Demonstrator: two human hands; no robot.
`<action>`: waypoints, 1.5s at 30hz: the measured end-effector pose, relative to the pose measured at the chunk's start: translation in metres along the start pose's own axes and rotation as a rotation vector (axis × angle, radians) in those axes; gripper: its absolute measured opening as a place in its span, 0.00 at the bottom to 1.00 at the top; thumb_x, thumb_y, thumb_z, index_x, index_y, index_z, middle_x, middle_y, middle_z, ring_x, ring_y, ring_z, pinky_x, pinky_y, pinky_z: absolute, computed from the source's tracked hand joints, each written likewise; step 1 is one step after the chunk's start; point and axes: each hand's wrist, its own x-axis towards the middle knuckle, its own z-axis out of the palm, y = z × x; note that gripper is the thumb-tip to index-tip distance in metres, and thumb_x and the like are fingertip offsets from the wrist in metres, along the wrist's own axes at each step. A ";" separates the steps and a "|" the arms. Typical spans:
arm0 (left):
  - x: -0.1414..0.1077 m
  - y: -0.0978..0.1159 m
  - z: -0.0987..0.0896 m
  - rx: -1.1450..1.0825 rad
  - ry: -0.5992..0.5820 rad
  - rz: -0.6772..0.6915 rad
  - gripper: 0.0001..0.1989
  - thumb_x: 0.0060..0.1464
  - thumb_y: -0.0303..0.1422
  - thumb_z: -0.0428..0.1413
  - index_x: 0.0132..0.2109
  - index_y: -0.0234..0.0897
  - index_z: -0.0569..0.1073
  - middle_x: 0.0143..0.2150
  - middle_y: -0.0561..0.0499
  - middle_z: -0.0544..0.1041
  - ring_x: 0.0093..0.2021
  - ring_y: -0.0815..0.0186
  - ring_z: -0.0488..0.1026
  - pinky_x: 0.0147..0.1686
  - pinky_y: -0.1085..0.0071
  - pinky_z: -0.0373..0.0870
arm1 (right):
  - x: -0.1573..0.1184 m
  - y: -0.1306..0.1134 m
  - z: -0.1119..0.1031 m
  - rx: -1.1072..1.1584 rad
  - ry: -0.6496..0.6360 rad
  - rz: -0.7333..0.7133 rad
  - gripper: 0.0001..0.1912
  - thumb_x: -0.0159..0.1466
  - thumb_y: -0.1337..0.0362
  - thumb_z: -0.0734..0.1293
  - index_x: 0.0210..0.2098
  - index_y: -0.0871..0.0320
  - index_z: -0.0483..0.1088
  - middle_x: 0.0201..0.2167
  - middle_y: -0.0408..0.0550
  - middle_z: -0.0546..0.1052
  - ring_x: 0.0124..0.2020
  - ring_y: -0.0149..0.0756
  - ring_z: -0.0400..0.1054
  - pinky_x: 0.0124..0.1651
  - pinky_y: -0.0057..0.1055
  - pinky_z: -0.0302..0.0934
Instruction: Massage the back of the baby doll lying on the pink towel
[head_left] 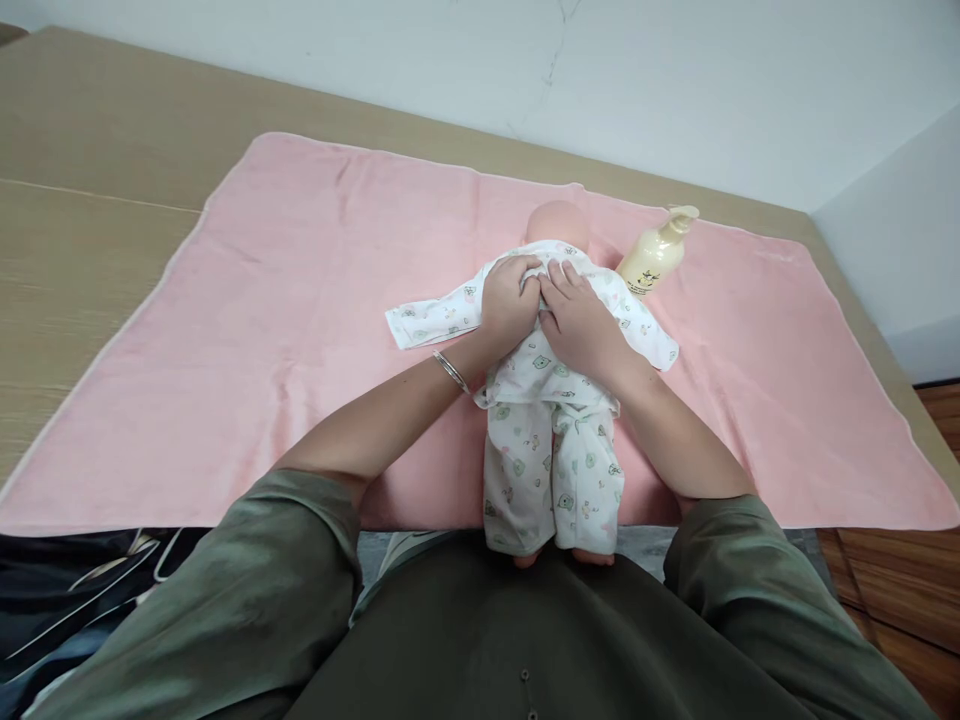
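Observation:
A doll (557,222) in a white patterned shirt (544,365) and matching trousers (517,480) lies on a pink blanket (360,260), its head away from me and its face not visible. Its bare feet reach the near edge, close to my body. On the upper middle of the shirt, my left hand (511,305) has its fingers curled in against the cloth. Right beside it rests my right hand (583,318), its fingers apart and laid over the shirt. Both sleeves of the shirt stretch out sideways.
Right of the doll's head, a cream pump bottle (652,258) leans on the blanket. The blanket covers much of a wooden table (97,120), with a pale wall (450,60) behind it. Dark items (45,590) are below the table at the lower left.

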 end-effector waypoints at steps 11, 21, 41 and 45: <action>0.001 -0.006 0.003 -0.003 0.020 0.065 0.19 0.54 0.24 0.46 0.48 0.35 0.77 0.51 0.47 0.80 0.55 0.60 0.74 0.62 0.61 0.68 | 0.002 0.012 0.007 -0.005 0.157 0.160 0.30 0.71 0.63 0.51 0.69 0.72 0.54 0.71 0.64 0.55 0.73 0.53 0.46 0.74 0.52 0.44; 0.003 -0.005 0.002 0.056 -0.071 0.085 0.23 0.57 0.25 0.45 0.55 0.33 0.76 0.58 0.45 0.77 0.62 0.60 0.71 0.67 0.57 0.64 | 0.009 0.020 0.002 0.052 0.105 0.099 0.30 0.72 0.60 0.52 0.69 0.67 0.55 0.72 0.59 0.53 0.74 0.51 0.44 0.74 0.56 0.41; -0.015 0.028 -0.008 0.340 -0.126 0.148 0.21 0.62 0.29 0.44 0.56 0.26 0.73 0.57 0.36 0.75 0.60 0.50 0.70 0.62 0.53 0.66 | 0.012 0.036 0.006 0.102 0.175 0.223 0.33 0.71 0.57 0.50 0.68 0.74 0.54 0.70 0.68 0.56 0.73 0.54 0.47 0.73 0.54 0.44; -0.004 0.028 -0.012 0.362 -0.226 0.063 0.23 0.60 0.29 0.47 0.58 0.21 0.70 0.59 0.32 0.73 0.62 0.48 0.67 0.66 0.53 0.61 | 0.002 0.017 0.008 0.024 0.175 0.246 0.32 0.70 0.61 0.50 0.67 0.77 0.54 0.68 0.71 0.58 0.72 0.57 0.49 0.72 0.57 0.46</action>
